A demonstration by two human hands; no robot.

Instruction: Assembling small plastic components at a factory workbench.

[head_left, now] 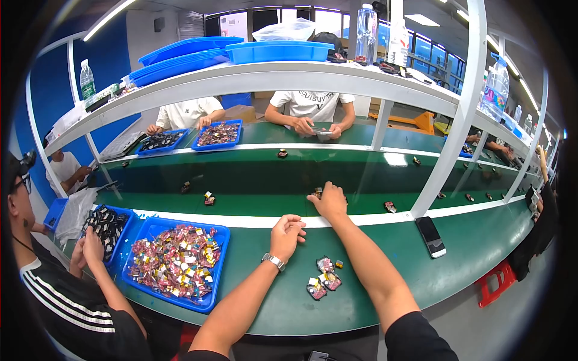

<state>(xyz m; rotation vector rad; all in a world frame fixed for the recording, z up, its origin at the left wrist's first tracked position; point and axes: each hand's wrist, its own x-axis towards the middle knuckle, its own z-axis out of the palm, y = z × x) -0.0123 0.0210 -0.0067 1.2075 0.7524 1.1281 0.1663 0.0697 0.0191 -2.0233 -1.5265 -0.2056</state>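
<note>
Part on the green belt, under the fingertips of the right hand, mostly covered from view. Right fingers bent down over it; cannot tell whether gripped or merely touched. Left hand near the white rail on the belt's near side, fingers loosely curled, nothing visible in its grasp.

Judging by the reach, at the picking-up step, or just short of it. As a next move, would call for closing the fingertips on the part's edges, then lifting clear of the belt and over the rail without dragging. Left hand apparently free to help.

As for looks, small, with only a yellowish and dark scrap showing beside the fingers; too little for shape or detail. Clearer to see: loose parts in a small cluster on the green worktop, between the forearms, flat and squarish, reddish with white and yellow patches, with a little yellow piece just beside. Similar colours in the heap piled in the blue tray, left of the left forearm. More along the belt, one piece well to the left, another to the right, close to the rail.
</note>
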